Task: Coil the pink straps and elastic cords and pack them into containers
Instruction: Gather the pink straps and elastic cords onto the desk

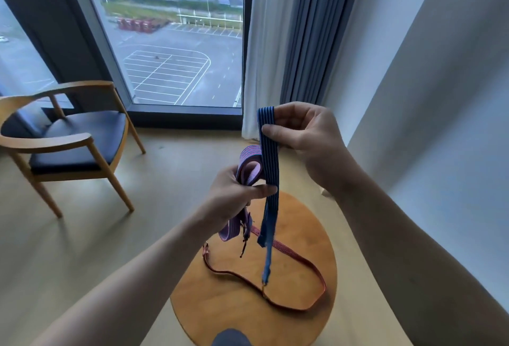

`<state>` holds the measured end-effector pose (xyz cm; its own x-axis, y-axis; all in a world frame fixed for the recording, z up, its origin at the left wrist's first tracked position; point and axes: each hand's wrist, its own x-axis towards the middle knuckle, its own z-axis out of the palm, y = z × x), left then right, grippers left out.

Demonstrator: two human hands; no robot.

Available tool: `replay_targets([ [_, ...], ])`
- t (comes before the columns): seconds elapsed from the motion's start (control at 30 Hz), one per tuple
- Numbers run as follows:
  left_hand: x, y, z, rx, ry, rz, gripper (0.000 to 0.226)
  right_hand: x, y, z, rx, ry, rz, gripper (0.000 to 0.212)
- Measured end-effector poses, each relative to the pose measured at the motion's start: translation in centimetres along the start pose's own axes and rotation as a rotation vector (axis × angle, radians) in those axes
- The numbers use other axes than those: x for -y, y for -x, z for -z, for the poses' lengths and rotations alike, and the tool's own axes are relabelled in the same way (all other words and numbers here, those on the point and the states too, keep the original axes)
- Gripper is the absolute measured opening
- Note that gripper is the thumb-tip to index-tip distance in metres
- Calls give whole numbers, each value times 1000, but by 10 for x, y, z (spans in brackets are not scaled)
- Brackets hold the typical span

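Observation:
My left hand (237, 194) grips a folded bundle of pink strap (249, 165) above the round table; loops and a small metal clip hang below the fist. My right hand (300, 130) pinches the top of a blue striped elastic strap (268, 158), held upright. That strap runs down past my left fingers and dangles to a metal hook near the tabletop. A red striped elastic cord (303, 263) lies in a loose loop on the table, with a hook at its left end. No container shows in view.
The round wooden table (220, 304) stands below my hands. A wooden armchair (68, 139) with a dark seat is at the left. A large window and curtains (289, 42) fill the back, with a white wall on the right.

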<state>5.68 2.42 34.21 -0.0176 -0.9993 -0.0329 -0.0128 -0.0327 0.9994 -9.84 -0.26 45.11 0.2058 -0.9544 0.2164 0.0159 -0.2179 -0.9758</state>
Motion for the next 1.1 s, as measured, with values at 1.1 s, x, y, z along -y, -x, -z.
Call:
replay_targets([
  [1.1,-5,1,33,-307,-24,183,39,-139,57,-32,203,179,-372,16],
])
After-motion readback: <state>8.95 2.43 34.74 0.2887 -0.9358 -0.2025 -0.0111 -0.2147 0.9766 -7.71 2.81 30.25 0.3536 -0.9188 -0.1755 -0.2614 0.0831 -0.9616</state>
